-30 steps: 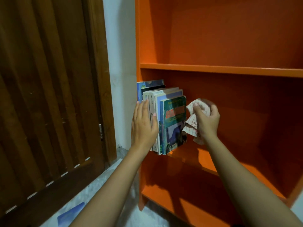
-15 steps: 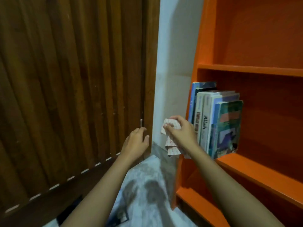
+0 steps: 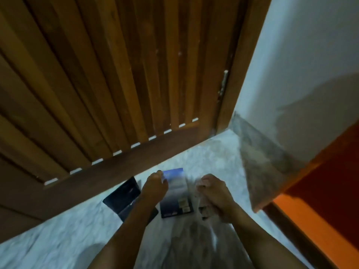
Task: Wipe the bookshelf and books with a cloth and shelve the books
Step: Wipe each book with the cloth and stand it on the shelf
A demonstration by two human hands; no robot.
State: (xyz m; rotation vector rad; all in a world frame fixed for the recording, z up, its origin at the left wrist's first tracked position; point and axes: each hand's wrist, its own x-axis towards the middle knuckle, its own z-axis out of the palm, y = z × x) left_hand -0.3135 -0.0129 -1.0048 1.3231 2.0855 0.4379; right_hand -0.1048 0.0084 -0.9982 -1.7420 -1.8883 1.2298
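Pale floor (image 3: 204,152) by door (image 3: 116,74): left hand (image 3: 154,186) pinches blue book (image 3: 175,193) at its far edge, evidently for lifting; right hand (image 3: 212,193), beside that book, clutches blurred cloth (image 3: 203,208) for wiping.

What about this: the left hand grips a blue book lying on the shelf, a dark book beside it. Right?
Not the shelf. In the head view the left hand grips the blue book lying on the floor, the dark book beside it.

No readable text, pale labels (image 3: 182,203) on the blue book (image 3: 174,188), too blurred
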